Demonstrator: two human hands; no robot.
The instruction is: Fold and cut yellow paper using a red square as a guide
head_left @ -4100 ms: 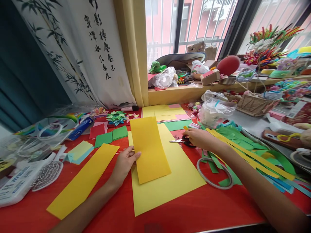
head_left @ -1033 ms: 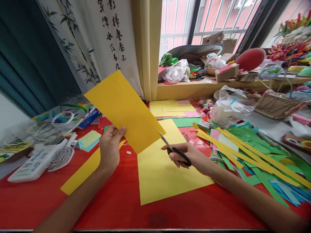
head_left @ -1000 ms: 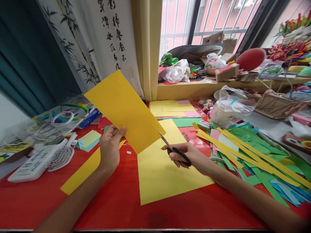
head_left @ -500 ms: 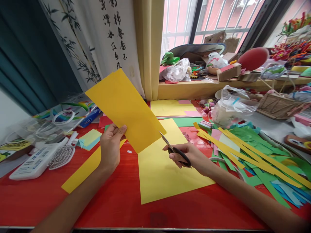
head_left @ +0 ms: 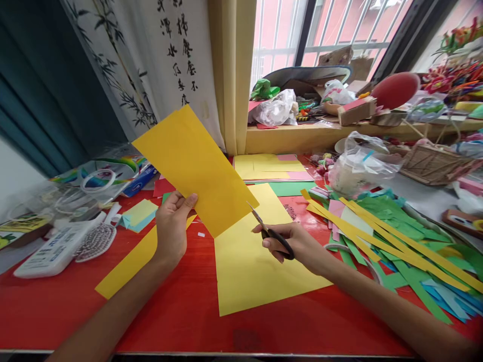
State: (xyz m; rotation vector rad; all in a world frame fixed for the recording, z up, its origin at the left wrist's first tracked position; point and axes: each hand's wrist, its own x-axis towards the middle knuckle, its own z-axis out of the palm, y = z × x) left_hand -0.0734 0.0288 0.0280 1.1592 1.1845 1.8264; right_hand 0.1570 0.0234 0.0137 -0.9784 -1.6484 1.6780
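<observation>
My left hand is closed on the lower edge of an orange-yellow paper sheet, holding it tilted up above the red table. In my right hand are black-handled scissors, fingers through the loops. The blades point up and left, their tips at the sheet's right corner. Flat on the table under both hands lies a larger pale yellow sheet.
An orange-yellow strip lies at the left. Several green and yellow cut strips pile up at the right. A paper stack, a plastic bag, a basket, tape rolls and a white tray crowd the edges.
Four seconds ago the sheet lay on the table and my right hand reached for the scissors. Now the sheet is lifted and the scissors meet its corner. Almost nothing moved in the last second.
</observation>
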